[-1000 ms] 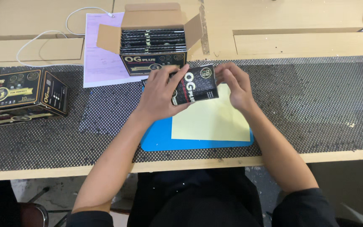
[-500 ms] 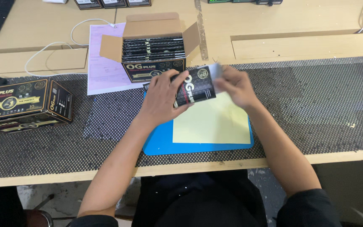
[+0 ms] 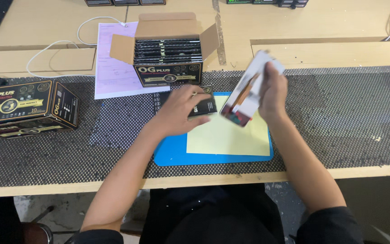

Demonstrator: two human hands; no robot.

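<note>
My left hand (image 3: 183,110) holds a small flat black box (image 3: 202,107) just above the blue mat (image 3: 213,156). My right hand (image 3: 271,92) grips a white inner tray (image 3: 249,92) with a coloured end, tilted and lifted to the right of the black box. A pale yellow sheet (image 3: 229,135) lies on the blue mat under both hands. Behind them stands an open cardboard carton (image 3: 168,49) filled with several black flat boxes on edge.
A closed black and gold carton (image 3: 25,108) lies on its side at the left on the dark mesh mat (image 3: 353,117). A white paper sheet (image 3: 113,68) and a white cable (image 3: 59,45) lie on the wooden bench behind.
The hands were together on one small black box. Now they have come apart: my right hand has drawn the white tray out to the right while my left hand keeps the black box.
</note>
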